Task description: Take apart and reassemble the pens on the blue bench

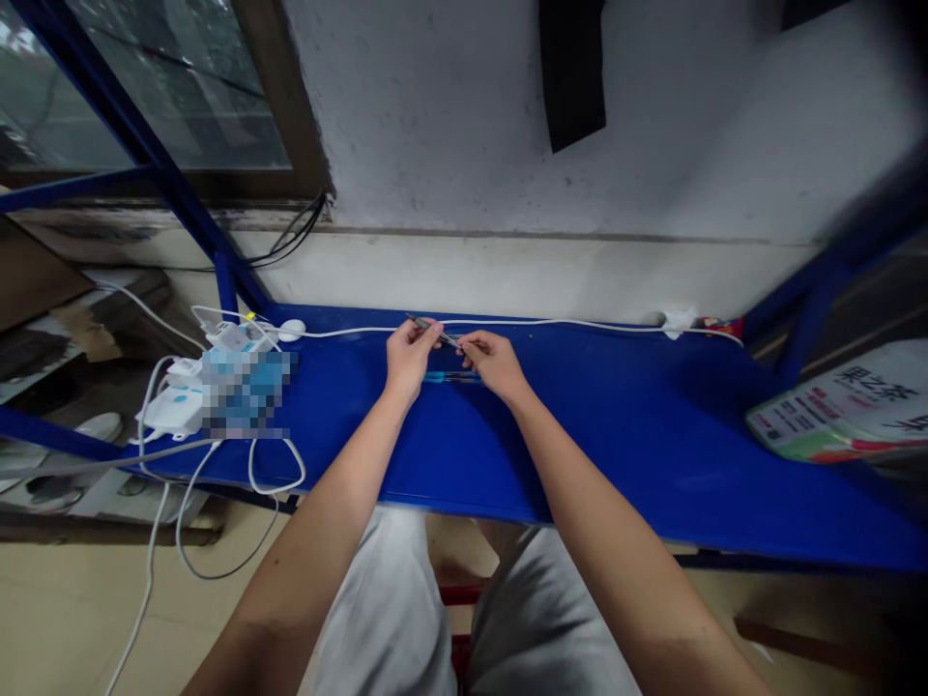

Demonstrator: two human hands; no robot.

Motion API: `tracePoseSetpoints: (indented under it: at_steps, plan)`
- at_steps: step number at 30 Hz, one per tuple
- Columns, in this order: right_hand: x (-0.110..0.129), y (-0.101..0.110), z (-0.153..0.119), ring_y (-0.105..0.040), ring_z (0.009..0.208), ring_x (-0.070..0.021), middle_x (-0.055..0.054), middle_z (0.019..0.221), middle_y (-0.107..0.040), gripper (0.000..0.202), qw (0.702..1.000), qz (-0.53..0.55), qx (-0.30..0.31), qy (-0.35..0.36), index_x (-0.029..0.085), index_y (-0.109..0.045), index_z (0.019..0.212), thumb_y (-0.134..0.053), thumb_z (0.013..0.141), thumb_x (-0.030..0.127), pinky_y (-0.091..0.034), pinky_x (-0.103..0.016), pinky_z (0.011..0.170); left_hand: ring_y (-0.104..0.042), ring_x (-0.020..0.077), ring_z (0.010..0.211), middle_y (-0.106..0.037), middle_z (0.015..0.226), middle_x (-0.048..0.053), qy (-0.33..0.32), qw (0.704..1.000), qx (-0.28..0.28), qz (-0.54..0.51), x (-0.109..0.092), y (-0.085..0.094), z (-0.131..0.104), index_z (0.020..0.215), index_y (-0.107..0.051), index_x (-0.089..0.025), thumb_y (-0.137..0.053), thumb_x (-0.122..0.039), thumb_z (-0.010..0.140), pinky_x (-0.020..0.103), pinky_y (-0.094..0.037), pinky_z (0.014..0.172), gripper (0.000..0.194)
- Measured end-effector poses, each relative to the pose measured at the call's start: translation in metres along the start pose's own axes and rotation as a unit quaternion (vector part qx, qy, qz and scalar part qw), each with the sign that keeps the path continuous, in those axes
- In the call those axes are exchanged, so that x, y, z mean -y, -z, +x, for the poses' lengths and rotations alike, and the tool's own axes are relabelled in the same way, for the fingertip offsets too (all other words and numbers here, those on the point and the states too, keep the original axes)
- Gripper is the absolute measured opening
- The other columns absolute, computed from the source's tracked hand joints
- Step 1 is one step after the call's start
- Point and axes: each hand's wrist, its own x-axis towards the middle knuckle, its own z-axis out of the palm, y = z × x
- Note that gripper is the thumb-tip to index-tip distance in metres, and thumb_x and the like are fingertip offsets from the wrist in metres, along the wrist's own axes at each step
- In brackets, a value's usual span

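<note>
Above the blue tabletop (616, 425), my left hand (413, 353) is closed around a slim dark pen (448, 339). The pen slants down from upper left to lower right. My right hand (493, 358) pinches near the pen's lower right end; its fingertips hide that tip. Just below the hands, several thin blue and dark pens or refills (453, 377) lie on the tabletop, partly covered by my right hand. They are too small to tell exactly which.
White power strips and chargers (178, 401) with tangled cables sit at the left, beside a blurred-out patch. A white cable (551, 322) runs along the back edge. At the right lies a large printed package (841, 406). Blue metal posts (224, 280) stand at the table's ends.
</note>
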Motion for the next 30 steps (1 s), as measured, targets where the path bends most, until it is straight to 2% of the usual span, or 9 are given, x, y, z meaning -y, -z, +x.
tracePoseSetpoints:
  at_steps: [3,8,11,16,21,24,27,30]
  plan:
    - [0.000,0.000,-0.002,-0.061,0.059,-0.0135,-0.004,0.080,-0.073,0.019,1.000,0.002,0.004,0.004,0.019,-0.071,0.089,-0.070,0.083,0.038,-0.046,-0.025,0.054,-0.064,0.0118,0.066,-0.070,0.075,0.000,0.023,1.000,-0.006,-0.014,0.003,-0.001,0.001,0.091,-0.074,-0.016,-0.085,-0.027,0.078,0.028,-0.053,0.070,0.020]
    - [-0.001,0.001,-0.004,-0.060,0.058,-0.0127,-0.004,0.080,-0.073,0.022,1.000,0.003,-0.002,0.015,0.019,-0.072,0.090,-0.070,0.082,0.039,-0.045,-0.025,0.053,-0.071,0.0164,0.082,-0.078,0.094,0.006,0.074,0.993,0.020,-0.090,-0.002,0.001,0.001,0.098,-0.072,-0.017,-0.081,-0.013,0.078,0.032,-0.052,0.081,0.022]
    - [-0.002,-0.002,-0.006,-0.060,0.058,-0.0130,-0.004,0.079,-0.072,0.021,1.000,0.005,-0.009,0.017,0.019,-0.070,0.089,-0.069,0.082,0.039,-0.044,-0.025,0.052,-0.071,0.0176,0.088,-0.078,0.097,0.007,0.077,0.991,0.029,-0.101,-0.006,0.000,-0.001,0.095,-0.074,-0.017,-0.080,-0.015,0.081,0.031,-0.051,0.081,0.015]
    - [-0.001,-0.003,-0.011,-0.062,0.060,-0.0138,-0.004,0.081,-0.072,0.020,1.000,0.000,-0.002,0.024,0.019,-0.070,0.092,-0.067,0.083,0.036,-0.045,-0.025,0.053,-0.062,0.0108,0.072,-0.076,0.093,0.005,0.078,0.992,0.015,-0.097,-0.004,0.001,-0.001,0.086,-0.077,-0.016,-0.082,-0.021,0.082,0.027,-0.048,0.070,0.008]
    - [0.000,-0.003,-0.014,-0.060,0.057,-0.0125,-0.003,0.080,-0.071,0.016,1.000,0.001,0.000,0.018,0.019,-0.067,0.090,-0.066,0.084,0.034,-0.046,-0.025,0.053,-0.066,0.0131,0.078,-0.078,0.094,0.006,0.093,0.987,0.027,-0.128,-0.005,0.003,0.001,0.092,-0.076,-0.017,-0.083,-0.016,0.081,0.027,-0.048,0.073,0.013]
    - [-0.001,-0.004,-0.014,-0.061,0.058,-0.0129,-0.003,0.081,-0.071,0.016,1.000,0.002,-0.005,0.019,0.020,-0.066,0.090,-0.066,0.084,0.035,-0.047,-0.025,0.054,-0.068,0.0153,0.085,-0.078,0.097,0.007,0.089,0.988,0.024,-0.122,-0.007,0.002,-0.001,0.092,-0.076,-0.018,-0.081,-0.017,0.082,0.027,-0.048,0.074,0.011]
    - [-0.002,-0.005,-0.015,-0.062,0.059,-0.0133,-0.003,0.081,-0.071,0.016,0.999,-0.005,-0.019,0.028,0.020,-0.067,0.092,-0.065,0.085,0.035,-0.047,-0.025,0.054,-0.067,0.0146,0.083,-0.076,0.092,0.005,0.073,0.991,0.012,-0.108,-0.006,0.000,-0.001,0.087,-0.077,-0.018,-0.083,-0.022,0.083,0.027,-0.047,0.074,0.008]
    - [-0.002,-0.006,-0.016,-0.062,0.059,-0.0131,-0.003,0.081,-0.072,0.018,0.999,-0.009,-0.014,0.031,0.020,-0.067,0.093,-0.065,0.085,0.035,-0.047,-0.025,0.055,-0.066,0.0141,0.080,-0.075,0.089,0.004,0.069,0.992,-0.007,-0.109,-0.005,0.000,-0.001,0.086,-0.077,-0.018,-0.083,-0.018,0.082,0.029,-0.049,0.078,0.007]
